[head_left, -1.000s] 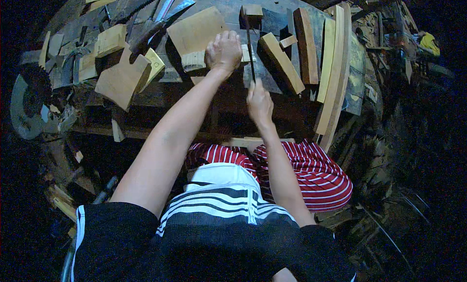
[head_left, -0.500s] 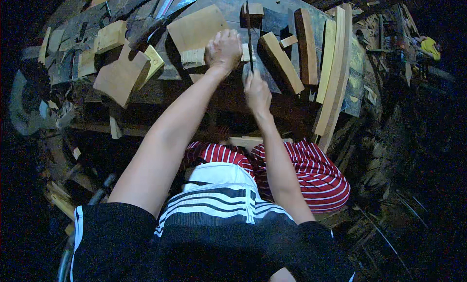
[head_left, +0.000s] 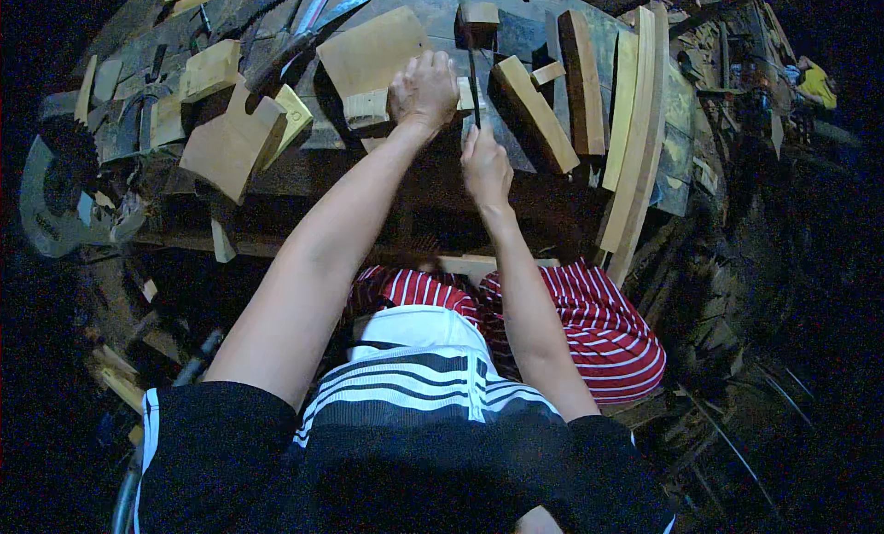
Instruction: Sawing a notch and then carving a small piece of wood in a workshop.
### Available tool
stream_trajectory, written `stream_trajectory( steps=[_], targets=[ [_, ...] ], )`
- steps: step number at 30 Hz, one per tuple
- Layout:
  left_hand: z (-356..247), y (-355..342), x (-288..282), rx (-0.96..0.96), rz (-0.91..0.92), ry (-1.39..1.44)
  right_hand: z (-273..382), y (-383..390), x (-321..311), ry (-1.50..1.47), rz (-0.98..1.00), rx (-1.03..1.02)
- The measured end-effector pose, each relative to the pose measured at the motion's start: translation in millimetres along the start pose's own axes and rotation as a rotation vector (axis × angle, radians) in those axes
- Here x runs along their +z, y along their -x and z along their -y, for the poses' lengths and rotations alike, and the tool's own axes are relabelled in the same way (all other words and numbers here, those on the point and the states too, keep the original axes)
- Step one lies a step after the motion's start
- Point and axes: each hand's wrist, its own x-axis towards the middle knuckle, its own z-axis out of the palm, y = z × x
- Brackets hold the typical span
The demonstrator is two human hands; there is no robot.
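Note:
My left hand (head_left: 424,90) is closed over a light piece of wood (head_left: 468,97), pressing it down at the near edge of the workbench. Most of that piece is hidden beneath the hand; a short end shows on the right. My right hand (head_left: 487,168) grips the near end of what looks like a handsaw (head_left: 473,78). Its thin dark blade is seen edge-on, pointing away from me across the wood just right of my left hand. A broad flat board (head_left: 373,51) lies just beyond and left of my left hand.
Wooden blocks (head_left: 210,71) and a notched curved board (head_left: 230,147) lie to the left. To the right are wood bars (head_left: 536,115) and long curved strips (head_left: 635,133). A large toothed disc (head_left: 55,198) stands far left. A person in yellow (head_left: 816,85) is far off right.
My right hand has moved slightly away from me along with the saw. My left hand stays in place on the wood.

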Motion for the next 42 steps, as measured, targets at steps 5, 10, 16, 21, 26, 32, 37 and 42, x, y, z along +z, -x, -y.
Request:
stream_trajectory(
  steps=[5, 10, 16, 21, 26, 32, 37, 42],
  targets=[
    [8, 3, -4, -0.003, -0.008, -0.006, -4, 33, -1, 0.020, 0.083, 0.065],
    [7, 4, -4, -0.013, 0.002, 0.008, -8, 33, -4, 0.038, 0.077, 0.030],
    [6, 2, 0, 0.031, -0.012, 0.015, 7, -4, 0, 0.002, 0.021, 0.007],
    [9, 4, -6, 0.020, -0.010, 0.000, -10, 54, -4, 0.026, 0.098, 0.054],
    [-4, 3, -13, 0.004, 0.028, 0.022, -4, 4, -5, 0.021, 0.052, -0.001],
    [9, 5, -1, 0.001, -0.010, 0.014, -6, 34, 0, 0.028, 0.075, 0.049],
    [14, 4, 12, 0.031, -0.077, 0.010, -7, 36, -4, -0.024, 0.085, 0.012],
    [1, 3, 9, 0.041, -0.076, 0.027, -2, -6, 2, -0.049, -0.015, -0.043]
  ],
)
